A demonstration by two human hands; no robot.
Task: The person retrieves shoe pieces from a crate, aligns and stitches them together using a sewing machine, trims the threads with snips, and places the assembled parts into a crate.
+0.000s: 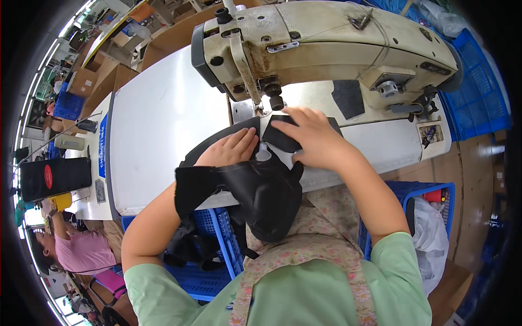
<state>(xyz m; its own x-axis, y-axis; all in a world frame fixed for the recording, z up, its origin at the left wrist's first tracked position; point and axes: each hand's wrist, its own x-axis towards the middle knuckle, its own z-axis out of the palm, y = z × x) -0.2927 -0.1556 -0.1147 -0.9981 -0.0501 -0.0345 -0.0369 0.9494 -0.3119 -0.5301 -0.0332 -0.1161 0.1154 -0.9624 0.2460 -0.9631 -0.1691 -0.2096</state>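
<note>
Fabric under both hands at a sewing machine

The white table spreads widest, its long near edge running in front of the person. A worn cream sewing machine stands along the far edge, its arm reaching toward the far right corner. Below the near edge are two blue baskets, the left basket with dark material inside, the right basket with a white bag.

The black fabric lies partly on the table by the middle of the near edge; its bunched bulk hangs over that edge toward the apron. The right grip is wide, fingers spread over a dark panel; whether this joins the bulk, I cannot tell. The left hand lies flat on the fabric, fingers together; its thumb is hidden, so I cannot tell whether that grip pinches anything.

A dark cut piece rests on the machine's bed, beyond the right hand. Smallest is the presser foot, just beyond the fingertips.
</note>
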